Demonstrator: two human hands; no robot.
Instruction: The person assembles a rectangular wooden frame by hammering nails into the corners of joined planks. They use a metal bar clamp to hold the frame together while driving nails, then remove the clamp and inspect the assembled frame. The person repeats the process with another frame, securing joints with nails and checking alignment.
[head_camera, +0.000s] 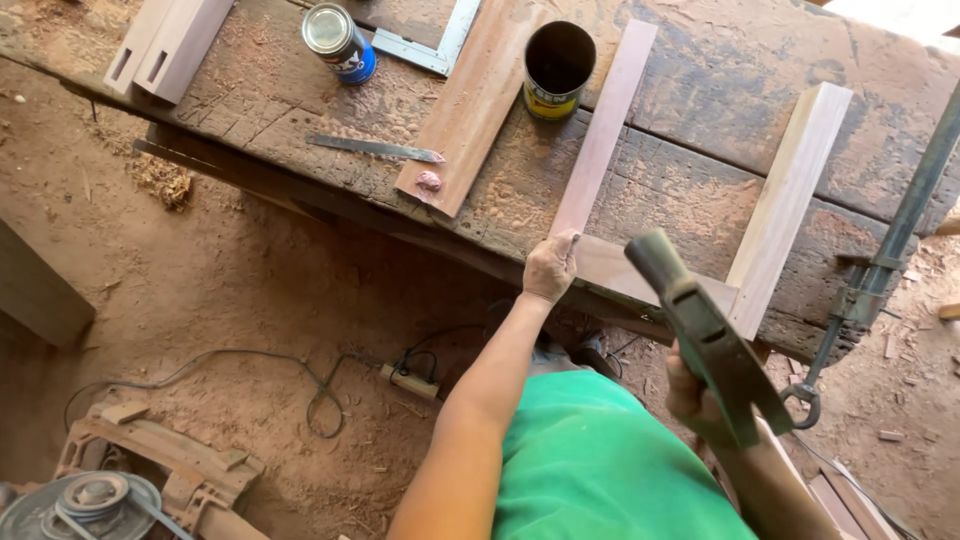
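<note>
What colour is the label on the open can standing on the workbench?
Yellow, with a dark band below the rim of the open can; the head view shows it clearly.

Woodworking shop — sawdust floor, scarred workbench

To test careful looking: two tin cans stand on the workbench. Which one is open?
The yellow-labelled can, beside the narrow wood strip, shows a dark hollow inside. The blue can keeps its shiny lid.
</note>
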